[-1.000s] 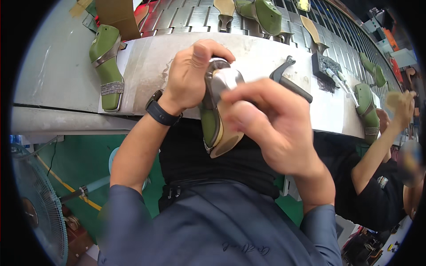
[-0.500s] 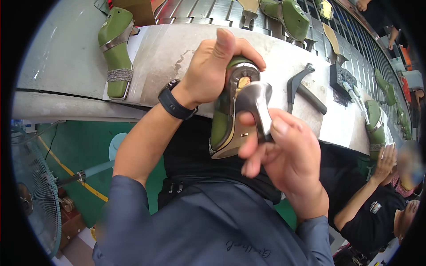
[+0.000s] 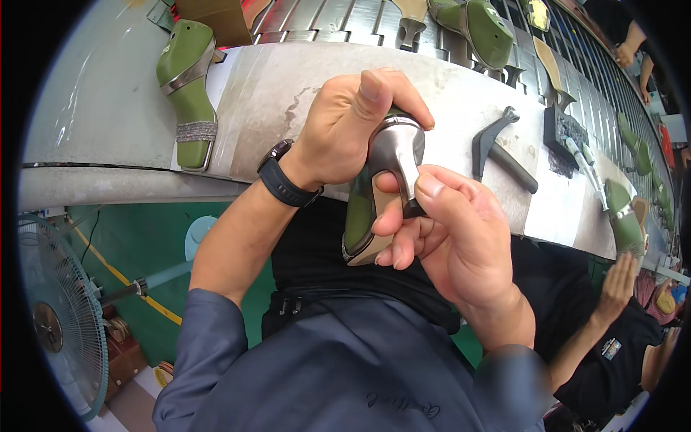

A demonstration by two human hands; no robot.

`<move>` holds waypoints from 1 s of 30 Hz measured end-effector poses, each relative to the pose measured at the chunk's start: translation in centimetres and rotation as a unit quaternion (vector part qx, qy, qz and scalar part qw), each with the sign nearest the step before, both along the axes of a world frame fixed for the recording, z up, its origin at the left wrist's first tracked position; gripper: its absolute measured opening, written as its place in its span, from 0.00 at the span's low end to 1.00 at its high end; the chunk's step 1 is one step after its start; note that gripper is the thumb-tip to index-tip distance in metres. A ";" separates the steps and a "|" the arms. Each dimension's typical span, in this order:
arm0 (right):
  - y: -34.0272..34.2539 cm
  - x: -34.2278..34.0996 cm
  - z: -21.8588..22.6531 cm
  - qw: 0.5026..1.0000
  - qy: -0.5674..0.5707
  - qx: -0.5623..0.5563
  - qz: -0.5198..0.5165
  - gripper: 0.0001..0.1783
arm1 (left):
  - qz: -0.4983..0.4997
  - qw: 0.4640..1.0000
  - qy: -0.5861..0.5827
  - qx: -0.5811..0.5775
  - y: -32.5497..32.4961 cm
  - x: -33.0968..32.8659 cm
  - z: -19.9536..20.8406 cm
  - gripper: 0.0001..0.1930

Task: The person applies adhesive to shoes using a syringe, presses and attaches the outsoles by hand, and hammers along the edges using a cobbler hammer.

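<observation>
Upside down in front of my body is a green shoe on a last [image 3: 358, 223], its sole facing up. My left hand [image 3: 344, 129] is closed round the heel end of it, thumb raised. My right hand [image 3: 461, 230] pinches a silver metallic shoe heel [image 3: 404, 147] by its narrow dark-tipped end between thumb and fingers. The wide end of the heel sits against the shoe's heel seat and hides it. Part of the tan sole shows past my right fingers.
On the bench at left lies another green shoe [image 3: 194, 97]. At right are a dark-handled tool with a metal head [image 3: 497, 147], a black block [image 3: 558, 137] and white tubes [image 3: 584, 169]. A slatted conveyor [image 3: 317, 21] runs behind. A fan [image 3: 65, 317] stands lower left; a co-worker's hand [image 3: 615, 288] is at right.
My right hand has brought the metallic heel up and left onto the shoe's heel seat, covering the opening that showed before. My left hand keeps its hold on the shoe.
</observation>
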State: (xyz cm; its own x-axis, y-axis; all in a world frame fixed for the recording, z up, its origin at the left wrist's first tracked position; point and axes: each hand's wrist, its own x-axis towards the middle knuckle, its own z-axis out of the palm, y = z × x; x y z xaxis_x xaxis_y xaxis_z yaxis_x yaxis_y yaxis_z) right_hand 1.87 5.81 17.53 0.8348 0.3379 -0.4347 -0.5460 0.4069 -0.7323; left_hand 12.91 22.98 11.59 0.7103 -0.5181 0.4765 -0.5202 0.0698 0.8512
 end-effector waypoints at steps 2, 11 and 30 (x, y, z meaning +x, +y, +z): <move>-0.1 0.1 -0.1 1.000 -0.003 -0.004 -0.002 0.23 | -0.002 1.000 -0.008 -0.008 -0.1 0.1 0.2 0.46; -3.4 8.8 2.0 0.888 -0.118 -0.415 0.159 0.31 | 0.075 0.989 0.103 0.081 -2.5 4.2 -0.7 0.28; -2.9 6.6 -5.8 0.896 -0.274 -0.350 -0.002 0.23 | 0.139 0.989 0.052 0.028 -3.4 3.1 -1.2 0.21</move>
State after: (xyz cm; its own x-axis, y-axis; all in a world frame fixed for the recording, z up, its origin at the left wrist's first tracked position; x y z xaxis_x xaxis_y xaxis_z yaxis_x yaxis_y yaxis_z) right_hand 8.47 2.92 11.77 0.9882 0.1393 -0.0633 -0.0258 -0.2560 -0.9663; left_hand 15.97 19.56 10.36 0.8726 -0.3194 0.3695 -0.4218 -0.1113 0.8998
